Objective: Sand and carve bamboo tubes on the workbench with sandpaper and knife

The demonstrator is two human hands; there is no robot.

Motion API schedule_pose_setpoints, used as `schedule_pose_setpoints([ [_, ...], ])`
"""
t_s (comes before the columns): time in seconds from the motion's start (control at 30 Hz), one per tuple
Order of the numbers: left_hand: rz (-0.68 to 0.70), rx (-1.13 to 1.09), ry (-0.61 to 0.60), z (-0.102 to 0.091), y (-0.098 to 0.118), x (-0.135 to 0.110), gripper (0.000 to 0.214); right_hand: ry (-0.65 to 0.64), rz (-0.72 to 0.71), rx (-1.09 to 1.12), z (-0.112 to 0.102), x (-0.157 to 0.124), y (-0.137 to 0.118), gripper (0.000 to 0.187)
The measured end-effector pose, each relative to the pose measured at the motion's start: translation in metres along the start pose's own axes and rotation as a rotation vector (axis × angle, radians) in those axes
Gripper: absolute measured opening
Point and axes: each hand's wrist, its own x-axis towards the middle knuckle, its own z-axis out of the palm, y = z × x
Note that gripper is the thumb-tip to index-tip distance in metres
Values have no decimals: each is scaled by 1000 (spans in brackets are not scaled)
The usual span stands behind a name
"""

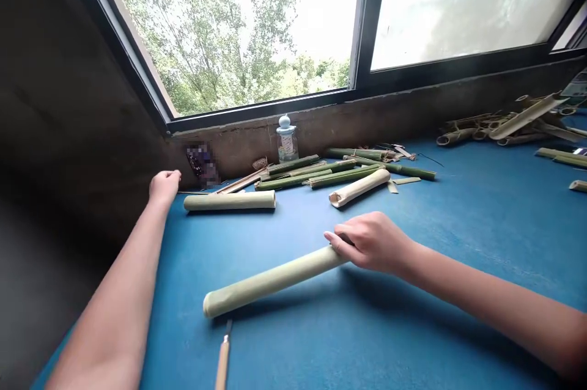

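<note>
My right hand (pixel 370 241) is closed over the right end of a long pale green bamboo tube (pixel 270 280) that lies slanted on the blue table top (pixel 481 213). My left hand (pixel 164 185) reaches far out to the back left, fingers curled in, just left of a shorter pale bamboo tube (pixel 230 200); whether it holds anything is hidden. A third peeled tube (pixel 358 187) lies further back, near the middle.
A wooden-handled tool (pixel 223 360) lies at the front below the long tube. Several green bamboo sticks (pixel 321 173) and a small glass bottle (pixel 287 140) sit along the wall under the window. More bamboo pieces (pixel 509 124) are piled at the back right.
</note>
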Motion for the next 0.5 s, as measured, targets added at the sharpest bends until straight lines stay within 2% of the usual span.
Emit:
schedule_pose_setpoints([
  [0.2, -1, -170, 56, 47, 6, 47, 33, -42, -80, 58, 10, 1, 14, 49],
  [0.33, -8, -245, 44, 60, 0, 66, 33, -60, -57, 106, 22, 2, 17, 49],
  [0.5, -40, -257, 31, 69, -7, 78, 32, -137, -76, 145, 26, 4, 21, 46],
])
